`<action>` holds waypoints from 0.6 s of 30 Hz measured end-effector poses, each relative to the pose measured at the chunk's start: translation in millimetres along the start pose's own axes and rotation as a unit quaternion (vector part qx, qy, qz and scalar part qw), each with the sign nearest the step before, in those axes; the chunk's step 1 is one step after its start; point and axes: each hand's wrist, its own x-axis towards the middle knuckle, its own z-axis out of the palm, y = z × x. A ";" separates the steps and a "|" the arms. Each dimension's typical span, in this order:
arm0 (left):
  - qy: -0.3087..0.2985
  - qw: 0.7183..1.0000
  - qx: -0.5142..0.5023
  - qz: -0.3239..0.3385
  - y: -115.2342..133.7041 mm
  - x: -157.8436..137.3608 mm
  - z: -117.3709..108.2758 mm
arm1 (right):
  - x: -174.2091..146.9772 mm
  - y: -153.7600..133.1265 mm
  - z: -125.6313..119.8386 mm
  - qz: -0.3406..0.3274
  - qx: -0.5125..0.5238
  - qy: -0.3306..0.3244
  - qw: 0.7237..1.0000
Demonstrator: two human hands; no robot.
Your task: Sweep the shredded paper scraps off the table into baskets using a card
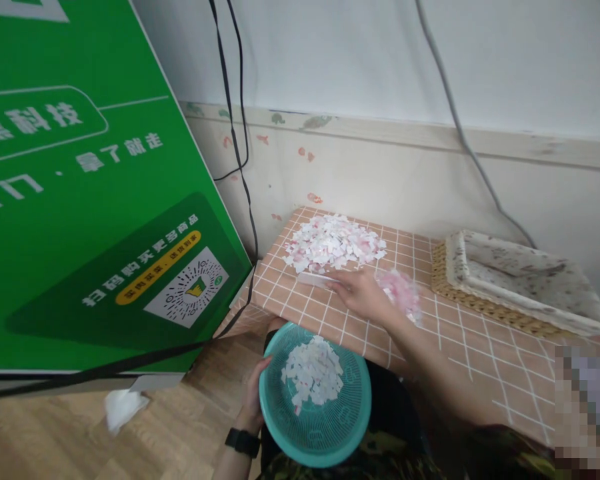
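Room: A pale wall (330,60) was flanked at the left by a large green printed panel (80,200); wood-patterned floor (180,440) was seen below.
Desk: The desk (300,307) was covered with a brown cloth checked in white lines.
Paper heap: A broad heap of small white and pinkish paper scraps (333,243) was spread near the wall-side edge.
Pink pile: A smaller, blurred pink-and-white pile (403,293) was seen beside the right wrist.
Right hand: A flat white strip (314,280) was grasped at one end by the fingers of the right hand (363,293), along the heap's near side.
Left hand: The round turquoise plastic colander (355,400) was held at its rim by the left hand (255,393), below the desk's near edge; its fingertips were hidden.
Progress: A mound of white scraps (314,373) was already contained in the colander; the broader heap was left on the desk, so the work was judged only partly done.
Wicker basket: A rectangular, cloth-lined wicker basket (500,317) was placed at the right, apart from both hands.
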 end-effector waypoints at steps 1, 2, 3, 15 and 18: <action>0.003 1.000 -0.001 0.002 -3.2 3.3 -2.0 | 2.1 -2.9 1.9 -0.023 -0.002 -0.021 1.000; 0.015 1.000 -0.004 0.007 -6.3 6.6 -3.9 | 4.7 -5.2 3.1 -0.044 -0.005 -0.039 0.998; 0.024 1.000 -0.010 0.018 -9.0 9.6 -5.5 | 8.1 -6.4 3.8 -0.061 -0.009 -0.050 0.997; 0.036 0.997 -0.006 0.071 -16.6 19.7 -19.2 | 52.1 24.6 -6.7 -0.061 -0.085 -0.055 0.993; 0.025 0.997 -0.003 0.070 -21.3 22.8 -25.4 | 51.4 26.3 -12.4 -0.051 -0.094 -0.032 0.994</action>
